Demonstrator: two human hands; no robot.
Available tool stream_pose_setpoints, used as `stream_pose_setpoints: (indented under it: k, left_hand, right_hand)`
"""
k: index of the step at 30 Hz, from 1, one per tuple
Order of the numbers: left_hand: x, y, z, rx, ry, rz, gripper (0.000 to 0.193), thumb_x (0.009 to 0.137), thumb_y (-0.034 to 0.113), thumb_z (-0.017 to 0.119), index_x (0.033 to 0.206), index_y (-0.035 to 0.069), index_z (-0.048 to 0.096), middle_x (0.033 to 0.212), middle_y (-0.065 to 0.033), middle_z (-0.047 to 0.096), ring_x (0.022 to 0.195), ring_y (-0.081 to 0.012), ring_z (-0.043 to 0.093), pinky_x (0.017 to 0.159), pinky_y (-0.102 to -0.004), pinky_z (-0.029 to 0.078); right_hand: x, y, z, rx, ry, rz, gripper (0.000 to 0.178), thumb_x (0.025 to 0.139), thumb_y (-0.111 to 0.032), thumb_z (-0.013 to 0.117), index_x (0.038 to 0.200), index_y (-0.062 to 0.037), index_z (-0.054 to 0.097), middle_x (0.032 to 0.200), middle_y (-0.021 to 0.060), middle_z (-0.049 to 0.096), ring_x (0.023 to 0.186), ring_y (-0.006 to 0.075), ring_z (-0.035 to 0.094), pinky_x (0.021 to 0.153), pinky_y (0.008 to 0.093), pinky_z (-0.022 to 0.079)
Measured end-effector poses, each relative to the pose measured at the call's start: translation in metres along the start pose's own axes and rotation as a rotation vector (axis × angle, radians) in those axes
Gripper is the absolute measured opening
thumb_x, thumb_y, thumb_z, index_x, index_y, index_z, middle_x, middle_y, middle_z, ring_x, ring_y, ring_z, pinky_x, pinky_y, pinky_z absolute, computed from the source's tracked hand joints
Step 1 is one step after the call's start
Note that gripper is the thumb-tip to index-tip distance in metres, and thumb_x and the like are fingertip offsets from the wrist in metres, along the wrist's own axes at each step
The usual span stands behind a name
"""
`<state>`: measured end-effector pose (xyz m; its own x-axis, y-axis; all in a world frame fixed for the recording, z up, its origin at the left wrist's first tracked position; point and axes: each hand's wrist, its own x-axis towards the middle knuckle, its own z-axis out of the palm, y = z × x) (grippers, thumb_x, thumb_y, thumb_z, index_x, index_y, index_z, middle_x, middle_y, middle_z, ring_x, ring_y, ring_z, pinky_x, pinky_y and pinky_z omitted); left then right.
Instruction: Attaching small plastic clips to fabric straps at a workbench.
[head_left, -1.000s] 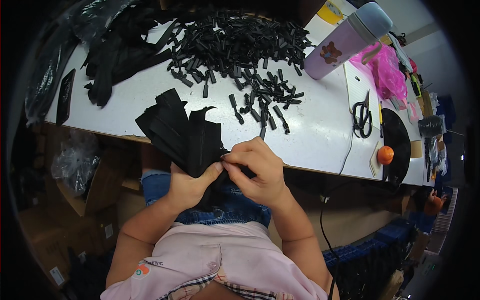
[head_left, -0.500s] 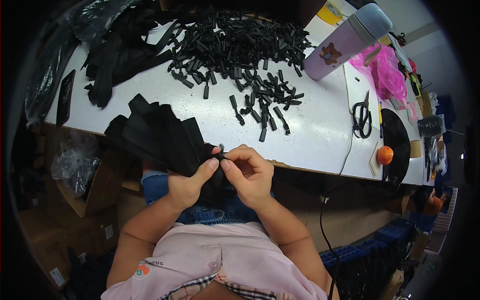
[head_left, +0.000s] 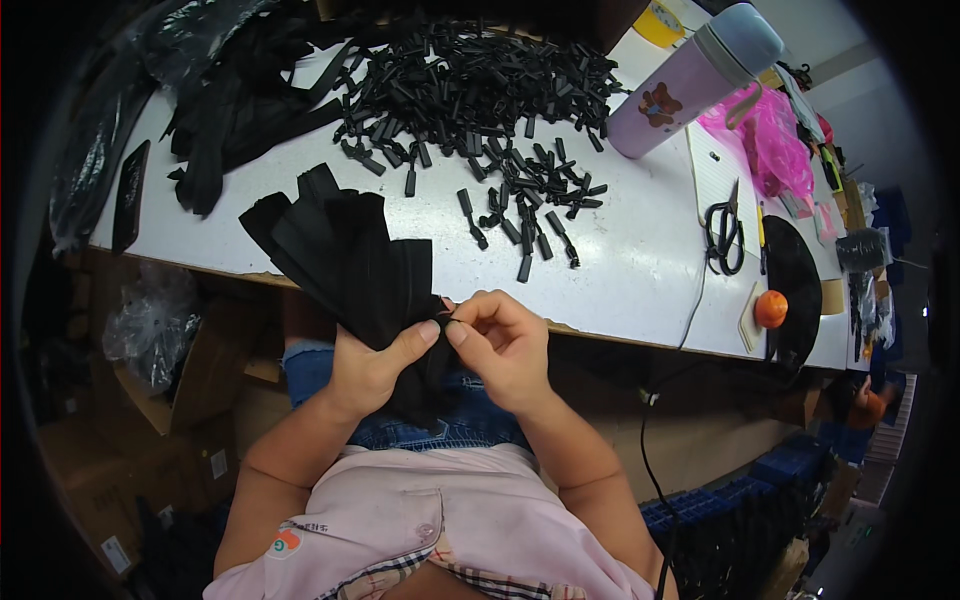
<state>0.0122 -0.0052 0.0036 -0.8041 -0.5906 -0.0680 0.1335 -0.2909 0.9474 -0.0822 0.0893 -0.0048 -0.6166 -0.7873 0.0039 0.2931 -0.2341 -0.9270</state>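
My left hand (head_left: 375, 365) is closed round a fanned bundle of black zippers (head_left: 350, 255), whose upper ends reach over the table's front edge. Their lower ends hang down over my lap. Thumb and fingers of my right hand (head_left: 500, 345) pinch together beside the left thumb, at the end of one zipper. Between them is a small dark piece that looks like a zipper pull, mostly hidden by the fingertips. Ahead on the white table lies a big heap of black zipper pulls (head_left: 470, 90), with several loose ones (head_left: 525, 235) spread toward me.
More black strips (head_left: 215, 140) and a dark phone-like slab (head_left: 130, 195) lie at the left. To the right stand a lilac bottle (head_left: 680, 90), black scissors (head_left: 724, 238), an orange fruit (head_left: 770, 309) and a pink bag (head_left: 770, 140). A cardboard box (head_left: 200, 360) is below left.
The zipper bundle has swung up and to the right in my left hand. A grey piece that stuck up between my fingertips is now mostly covered. Both hands stay close together.
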Motion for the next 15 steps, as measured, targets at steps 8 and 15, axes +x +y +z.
stream_pose_setpoints:
  k: [8,15]
  left_hand:
    - [-0.002,0.0,0.0,0.143,0.044,0.111,0.017,0.074,0.007,0.059,0.088,-0.001,0.055,0.085,-0.0062,0.055,0.078,-0.0126,0.052,0.073,-0.0256,0.042]
    - [0.0,-0.003,-0.005,0.142,-0.001,0.122,0.015,0.076,0.007,0.06,0.089,0.002,0.056,0.084,-0.0041,0.057,0.076,-0.0109,0.053,0.07,-0.0237,0.043]
  right_hand:
    - [-0.003,0.003,-0.008,-0.116,-0.126,-0.025,0.007,0.081,-0.007,0.052,0.081,-0.0001,0.051,0.064,-0.0027,0.045,0.052,0.0017,0.038,0.046,0.0153,0.031]
    - [-0.004,0.019,-0.01,-0.386,-0.04,-0.39,0.008,0.077,-0.005,0.056,0.08,-0.0001,0.052,0.064,-0.0013,0.045,0.048,0.0023,0.035,0.042,0.0171,0.029]
